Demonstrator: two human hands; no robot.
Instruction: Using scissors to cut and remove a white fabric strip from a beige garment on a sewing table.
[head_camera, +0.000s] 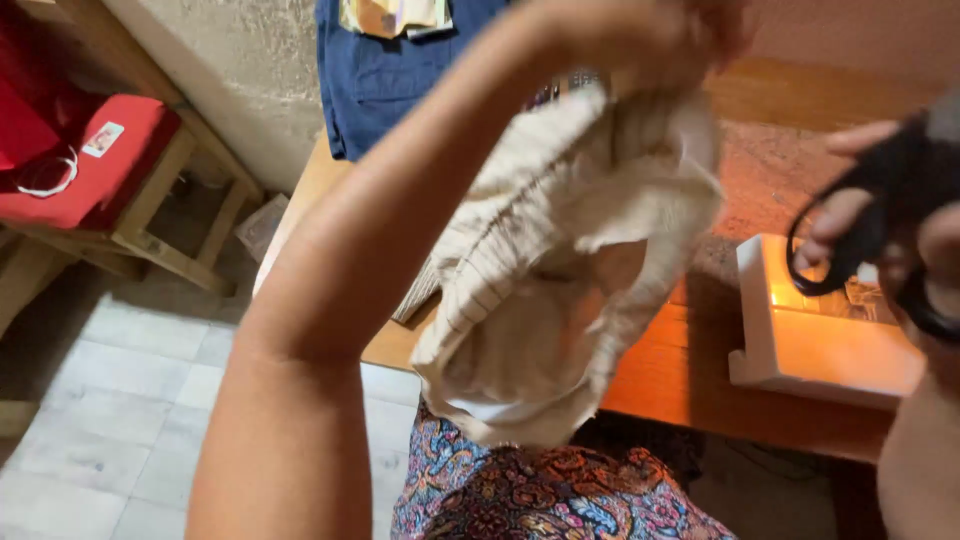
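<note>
**Soft cloth held high, scissors in the other hand**

Your left hand (660, 35) is bunched shut on the top of a cream cloth (570, 260), lifted above the wooden table (690, 385) so the fabric hangs free over its near edge and over your patterned lap. The cloth looks light and limp — it folds on itself, shows fine dark stripes on one side, and would likely slip or sag if gripped loosely, so a gathered pinch at a hem or seam seems the surest hold. Nothing about it looks fragile.

Your right hand (870, 220) has its fingers threaded through the loops of black scissors (880, 225); the blades are blurred, so you cannot tell whether they stand open or closed.

On the table's right end sits a white machine base (800, 350) — lit warm from above. At the far edge a blue garment (380, 75) hangs, with colourful papers (395, 15) on top. On the red cushion (95, 165) of the wooden chair at left lies a small pale rectangular label (103, 139), beside a white loop of cord.
</note>
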